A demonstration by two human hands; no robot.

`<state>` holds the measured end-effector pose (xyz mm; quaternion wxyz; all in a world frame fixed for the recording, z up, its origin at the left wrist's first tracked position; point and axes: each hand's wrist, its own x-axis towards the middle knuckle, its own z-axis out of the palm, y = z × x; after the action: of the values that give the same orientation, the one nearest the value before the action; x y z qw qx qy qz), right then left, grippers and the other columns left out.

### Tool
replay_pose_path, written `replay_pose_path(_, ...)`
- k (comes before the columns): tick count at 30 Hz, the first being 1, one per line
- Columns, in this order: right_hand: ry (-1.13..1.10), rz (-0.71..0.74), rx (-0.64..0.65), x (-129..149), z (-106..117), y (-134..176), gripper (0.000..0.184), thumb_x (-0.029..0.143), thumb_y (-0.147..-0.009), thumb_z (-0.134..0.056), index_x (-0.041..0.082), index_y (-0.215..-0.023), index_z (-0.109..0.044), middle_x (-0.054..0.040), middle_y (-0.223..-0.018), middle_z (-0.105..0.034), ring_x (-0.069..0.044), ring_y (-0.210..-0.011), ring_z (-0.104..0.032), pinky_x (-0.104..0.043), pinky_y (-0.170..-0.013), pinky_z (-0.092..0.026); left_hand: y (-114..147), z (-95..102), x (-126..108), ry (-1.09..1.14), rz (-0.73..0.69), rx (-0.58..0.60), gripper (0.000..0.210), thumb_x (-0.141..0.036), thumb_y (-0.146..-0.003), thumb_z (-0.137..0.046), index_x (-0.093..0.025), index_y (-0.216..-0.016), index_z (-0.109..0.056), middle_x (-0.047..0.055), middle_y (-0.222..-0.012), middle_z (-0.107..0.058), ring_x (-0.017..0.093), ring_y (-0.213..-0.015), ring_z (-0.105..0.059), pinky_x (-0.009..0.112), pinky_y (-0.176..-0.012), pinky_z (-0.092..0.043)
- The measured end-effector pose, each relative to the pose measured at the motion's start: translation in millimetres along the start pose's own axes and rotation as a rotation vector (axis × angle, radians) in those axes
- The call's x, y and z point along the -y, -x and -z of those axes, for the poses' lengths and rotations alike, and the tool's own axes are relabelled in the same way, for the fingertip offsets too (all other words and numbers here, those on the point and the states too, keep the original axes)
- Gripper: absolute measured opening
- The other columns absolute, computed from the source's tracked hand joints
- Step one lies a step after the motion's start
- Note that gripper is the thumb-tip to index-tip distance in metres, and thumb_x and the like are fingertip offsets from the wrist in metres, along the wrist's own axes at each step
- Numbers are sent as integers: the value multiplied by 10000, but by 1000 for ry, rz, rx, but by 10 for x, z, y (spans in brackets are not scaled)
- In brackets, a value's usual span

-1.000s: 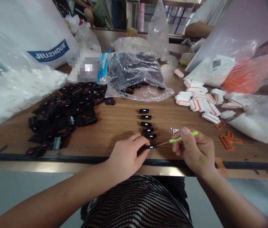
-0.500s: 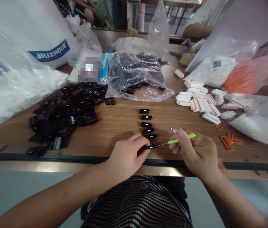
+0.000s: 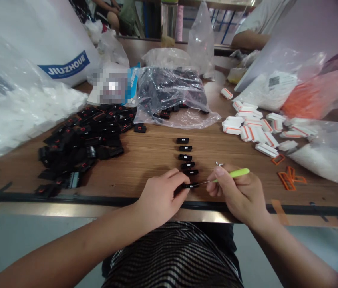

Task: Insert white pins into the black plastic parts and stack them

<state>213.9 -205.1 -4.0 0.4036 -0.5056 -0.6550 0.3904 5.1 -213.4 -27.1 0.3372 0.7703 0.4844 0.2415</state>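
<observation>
My left hand [image 3: 164,194] pinches the left end of a small black plastic block [image 3: 189,186] on the table, close to the front edge. My right hand [image 3: 239,192] is closed round a green-handled tool [image 3: 239,173] with a thin metal shaft. The tip of that shaft reaches the block's right end, by the white marks on its face. Beyond the held block, several like black blocks [image 3: 185,157] form a column, each with white marks. Tiny white pieces [image 3: 218,163] lie just behind my right fingers, partly hidden.
A heap of black parts [image 3: 97,132] covers the left side, with a clear bag of black parts [image 3: 171,88] behind the column. White parts with orange strips [image 3: 254,128] and orange frames [image 3: 287,180] lie on the right. Full plastic bags [image 3: 22,116] flank the table [image 3: 151,156].
My right hand has shifted slightly left, and the green handle now tilts up more. My left hand stays on the black block.
</observation>
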Motion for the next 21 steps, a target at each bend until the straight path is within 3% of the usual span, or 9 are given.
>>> replay_pose_path(13, -60, -25, -39, -80, -38, -7, 353, 372, -995, -525, 181, -745, -685, 11, -573, -648, -80, -451, -603, -177, -433, -488, -5, -3, 7, -3, -2, -5, 103, -202, -911, -618, -215, -1005, -659, -3, -955, -648, 136, -735, -606, 273, -626, -465)
replay_pose_path(21, 190, 146, 39, 2, 10, 38, 308, 253, -990, -527, 195, -724, -669, 19, -633, -680, -77, -531, -640, -188, -533, -504, -1, -6, 13, 4, 4, -2, 125, -212, -916, -610, -226, -1030, -662, -1, -967, -649, 141, -744, -614, 277, -633, -471)
